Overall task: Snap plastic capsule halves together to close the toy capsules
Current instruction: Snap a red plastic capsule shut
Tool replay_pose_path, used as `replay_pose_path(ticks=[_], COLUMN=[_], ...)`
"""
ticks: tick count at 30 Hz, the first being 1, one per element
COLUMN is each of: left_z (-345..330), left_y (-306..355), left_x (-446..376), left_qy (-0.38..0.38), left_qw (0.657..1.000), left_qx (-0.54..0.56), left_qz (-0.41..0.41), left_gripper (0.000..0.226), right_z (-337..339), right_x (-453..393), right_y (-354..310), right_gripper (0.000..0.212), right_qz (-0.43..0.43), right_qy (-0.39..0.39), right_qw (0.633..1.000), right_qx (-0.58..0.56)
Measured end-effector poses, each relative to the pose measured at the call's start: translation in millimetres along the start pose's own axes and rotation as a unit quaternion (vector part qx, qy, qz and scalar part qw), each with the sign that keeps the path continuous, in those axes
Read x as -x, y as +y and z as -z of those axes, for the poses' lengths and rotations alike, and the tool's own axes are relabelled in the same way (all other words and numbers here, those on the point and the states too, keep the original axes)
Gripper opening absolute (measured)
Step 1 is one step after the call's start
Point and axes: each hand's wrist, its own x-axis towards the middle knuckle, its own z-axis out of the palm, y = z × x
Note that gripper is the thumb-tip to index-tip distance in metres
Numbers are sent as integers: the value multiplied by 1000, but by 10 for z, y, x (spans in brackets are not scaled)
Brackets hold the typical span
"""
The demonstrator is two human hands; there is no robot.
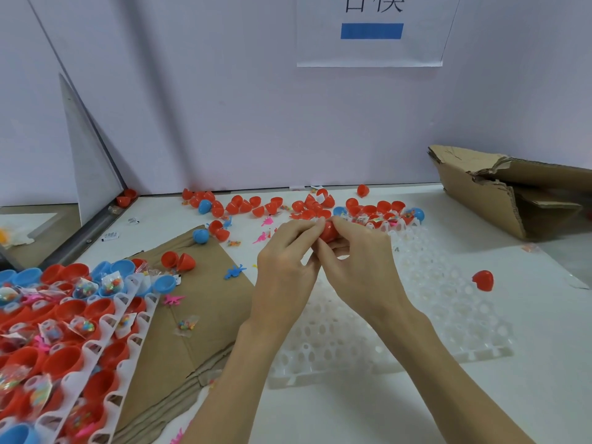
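A red capsule [330,232] sits between both hands above the middle of the table. My left hand [285,261] grips its left side with curled fingers, and my right hand [362,261] grips its right side, thumb on top. Most of the capsule is hidden by the fingers, so I cannot tell how its halves meet. Loose red capsule halves [243,206] and a few blue ones [204,206] lie scattered along the back of the table. A closed red capsule [483,280] lies alone at the right.
White trays [105,328] at the left hold red and blue halves with small toy bags. An empty clear tray [429,302] lies under my hands. Flat cardboard [198,299] lies centre-left, and a torn cardboard box [499,193] stands at the back right. A wall closes the back.
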Motion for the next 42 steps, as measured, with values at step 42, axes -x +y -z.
replay_pose_path(ticks=[42], left_z=[-7], left_y=[29], left_x=[-80], left_qy=[29], left_qw=[992], left_qx=[72], left_qz=[99], left_gripper=[40], right_z=[104], right_x=[-64], right_y=[28], right_gripper=[49], right_qz=[-305], right_qy=[-174], right_qw=[673], right_qx=[-651])
